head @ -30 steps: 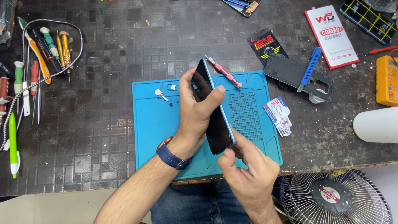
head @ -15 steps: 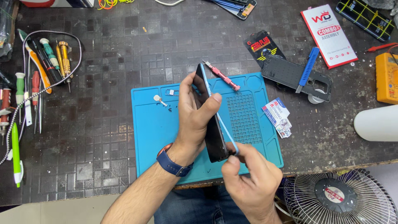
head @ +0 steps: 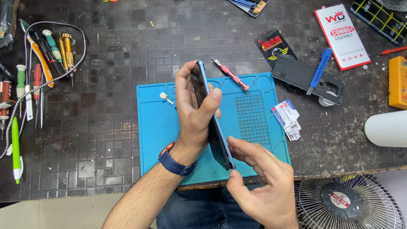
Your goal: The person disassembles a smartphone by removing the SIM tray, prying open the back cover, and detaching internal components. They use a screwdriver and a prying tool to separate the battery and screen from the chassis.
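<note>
My left hand (head: pixel 193 114) grips a blue-edged smartphone (head: pixel 220 142), held on edge over a blue work mat (head: pixel 154 127). The thumb presses its right face and the fingers wrap the dark left face. My right hand (head: pixel 258 182) touches the phone's near lower end, fingertips against its right side and thumb by the bottom corner. Whether the right hand holds a small tool is hidden. A blue-strapped watch sits on my left wrist.
A red screwdriver (head: pixel 231 75) and a small metal pin (head: pixel 166 98) lie on the mat. Screwdrivers and tweezers (head: pixel 40 68) lie at the left, with a green pen (head: pixel 16 148). A dark back cover (head: pixel 303 76), cards (head: pixel 287 119), a white cylinder (head: pixel 388 129) and a fan (head: pixel 349 203) are at the right.
My right hand moved from under the phone's lower end to its right side, fingertips now on the edge. The thin pale strip seen by the phone's side half a second ago no longer shows.
</note>
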